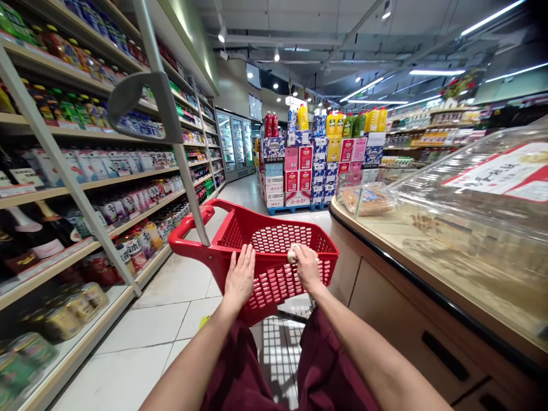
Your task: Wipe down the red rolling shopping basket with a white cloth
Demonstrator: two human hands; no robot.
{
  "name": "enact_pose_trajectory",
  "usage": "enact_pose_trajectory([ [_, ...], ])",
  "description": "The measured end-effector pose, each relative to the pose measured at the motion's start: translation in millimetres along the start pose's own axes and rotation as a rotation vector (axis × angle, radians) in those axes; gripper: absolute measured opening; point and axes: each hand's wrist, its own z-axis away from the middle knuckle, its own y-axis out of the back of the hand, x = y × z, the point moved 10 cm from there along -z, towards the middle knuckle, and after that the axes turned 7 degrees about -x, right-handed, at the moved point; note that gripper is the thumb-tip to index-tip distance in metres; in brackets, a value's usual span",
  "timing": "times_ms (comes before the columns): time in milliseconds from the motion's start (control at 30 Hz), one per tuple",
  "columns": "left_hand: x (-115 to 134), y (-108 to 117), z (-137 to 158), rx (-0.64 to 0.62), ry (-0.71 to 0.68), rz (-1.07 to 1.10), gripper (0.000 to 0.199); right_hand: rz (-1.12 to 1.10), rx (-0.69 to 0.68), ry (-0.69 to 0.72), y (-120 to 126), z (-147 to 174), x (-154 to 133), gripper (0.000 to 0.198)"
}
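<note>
A red plastic shopping cart (265, 285) with lattice sides stands right in front of me, and its basket shows nothing inside. My left hand (240, 274) lies against the near rim with its fingers stretched out and together, holding nothing. Farther right, my right hand (306, 265) is closed around a crumpled whitish cloth (293, 254) at the same rim. Most of the cloth is hidden under the fingers. A grey pole (190, 188) with a loop-shaped grey handle (143, 108) rises at the cart's left end, beside the red push bar (188, 228).
Shelves of bottles, cans and packs (154, 171) line the left side. A wooden counter (385, 297) with a clear plastic cover (479, 165) runs close on the right. Stacked drink boxes (299, 171) stand ahead on a blue pallet. Glass-door fridges (235, 142) are farther back.
</note>
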Motion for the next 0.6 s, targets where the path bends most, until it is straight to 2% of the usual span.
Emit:
enact_pose_trajectory([
  [100,23,-7,-8,-0.021,-0.040,0.006,0.061,-0.020,-0.056,0.077,-16,-5,-21,0.035],
  [167,30,-10,-11,-0.031,-0.049,0.004,0.061,-0.033,-0.076,0.082,-16,-5,-13,0.035],
  [233,32,-10,-11,-0.037,-0.049,0.000,0.061,-0.027,-0.051,0.003,-1,0,24,0.035],
  [333,31,-10,-12,-0.043,-0.052,-0.006,0.061,0.011,0.048,-0.178,35,18,100,0.036],
  [400,34,-11,-14,-0.048,-0.051,-0.002,0.063,0.034,0.099,-0.259,49,31,134,0.036],
  [467,40,-12,-16,-0.054,-0.059,0.002,0.064,0.050,0.138,-0.309,53,42,147,0.035],
  [600,52,-16,-17,-0.067,-0.092,0.010,0.067,0.045,0.207,-0.374,54,49,140,0.036],
])
